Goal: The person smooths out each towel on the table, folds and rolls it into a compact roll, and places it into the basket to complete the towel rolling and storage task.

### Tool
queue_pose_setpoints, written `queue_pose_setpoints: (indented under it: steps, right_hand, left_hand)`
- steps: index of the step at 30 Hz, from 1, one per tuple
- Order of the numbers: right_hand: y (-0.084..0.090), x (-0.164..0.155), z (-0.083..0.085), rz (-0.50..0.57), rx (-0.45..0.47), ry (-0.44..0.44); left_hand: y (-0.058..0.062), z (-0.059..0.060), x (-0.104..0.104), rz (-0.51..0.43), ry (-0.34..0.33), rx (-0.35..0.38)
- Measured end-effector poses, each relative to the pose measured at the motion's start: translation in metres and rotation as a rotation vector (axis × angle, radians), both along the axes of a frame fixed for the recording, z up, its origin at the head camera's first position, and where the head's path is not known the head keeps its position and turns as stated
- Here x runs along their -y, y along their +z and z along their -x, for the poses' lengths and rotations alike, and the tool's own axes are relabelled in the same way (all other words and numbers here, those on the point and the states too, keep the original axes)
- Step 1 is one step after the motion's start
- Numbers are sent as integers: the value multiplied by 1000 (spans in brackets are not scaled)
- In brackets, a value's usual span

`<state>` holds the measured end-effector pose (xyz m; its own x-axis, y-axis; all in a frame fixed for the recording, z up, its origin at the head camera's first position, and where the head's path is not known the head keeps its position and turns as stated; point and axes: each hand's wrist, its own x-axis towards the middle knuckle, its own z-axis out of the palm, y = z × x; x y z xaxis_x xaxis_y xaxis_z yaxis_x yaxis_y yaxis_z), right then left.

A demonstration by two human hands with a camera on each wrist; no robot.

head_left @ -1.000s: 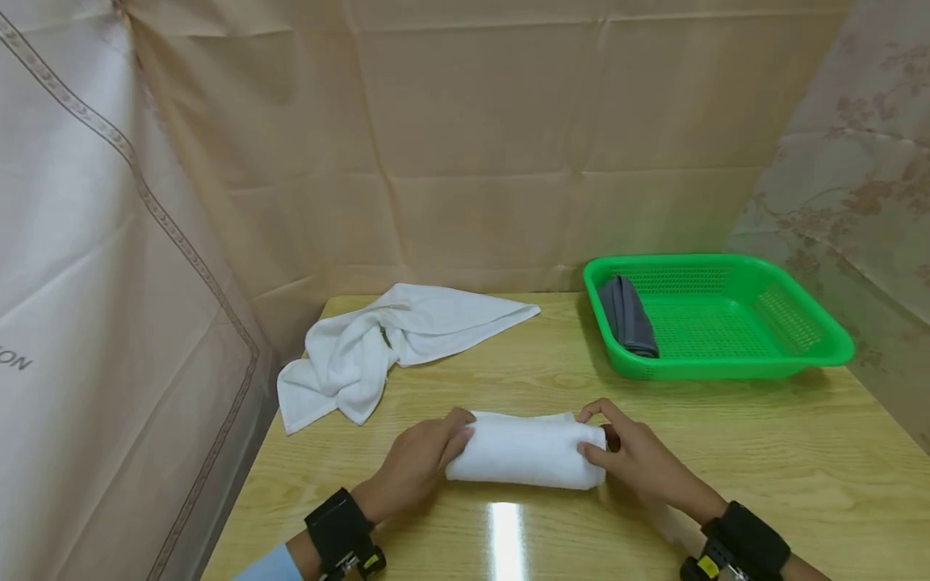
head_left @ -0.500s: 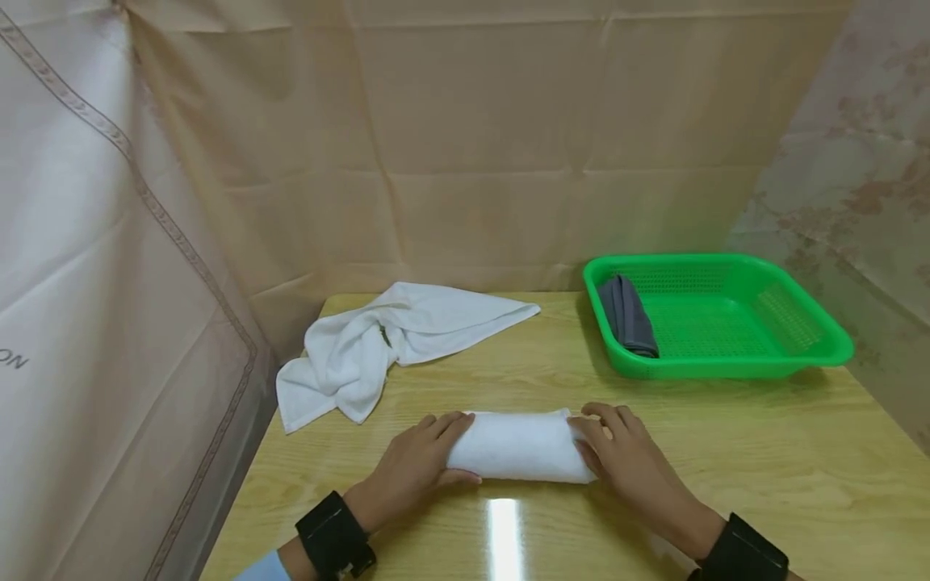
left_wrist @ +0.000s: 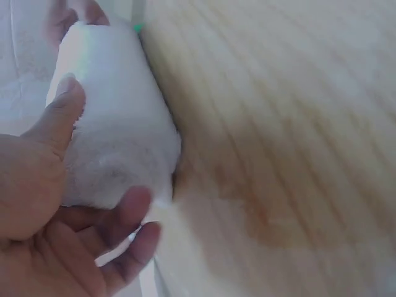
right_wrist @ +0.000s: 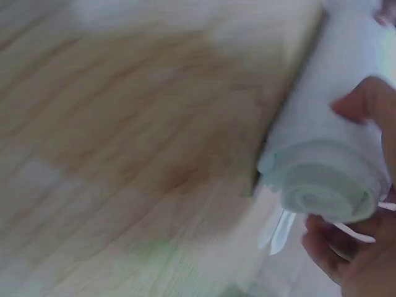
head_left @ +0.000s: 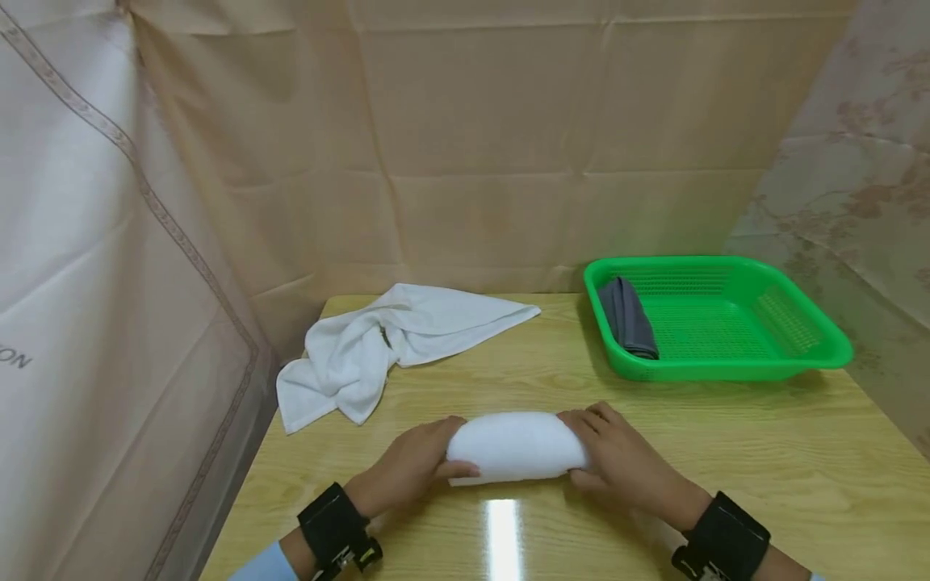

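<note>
Left grip (head_left: 408, 461) holds the nine o'clock end of the white rolled towel (head_left: 514, 448), and right grip (head_left: 619, 456) holds its three o'clock end; it sits at six o'clock on the table (head_left: 741, 460). Squeeze both ends softly and the same, so it should not bend or pop open.

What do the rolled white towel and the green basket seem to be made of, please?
Rolled white towel: probably cotton terry, matte, judging by its fuzzy surface. Green basket: most likely molded plastic, slightly glossy, given bright sheen and perforated sides.
</note>
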<state>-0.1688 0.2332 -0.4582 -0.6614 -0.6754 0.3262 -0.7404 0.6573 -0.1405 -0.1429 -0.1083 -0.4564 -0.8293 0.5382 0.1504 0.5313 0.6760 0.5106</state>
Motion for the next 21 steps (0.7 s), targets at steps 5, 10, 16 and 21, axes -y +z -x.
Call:
queue_pose_setpoints:
  steps: [5, 10, 16, 21]
  right_hand:
    - [7, -2, 15, 54, 234, 44]
    - [15, 7, 21, 0, 329, 13]
    - [13, 35, 12, -160, 195, 4]
    - [3, 46, 18, -141, 94, -4]
  left_hand:
    - [1, 3, -9, 216, 26, -159]
    - [-5, 11, -23, 383, 30, -342]
    - [-2, 25, -31, 428, -10, -285]
    - [4, 37, -35, 442, -35, -186]
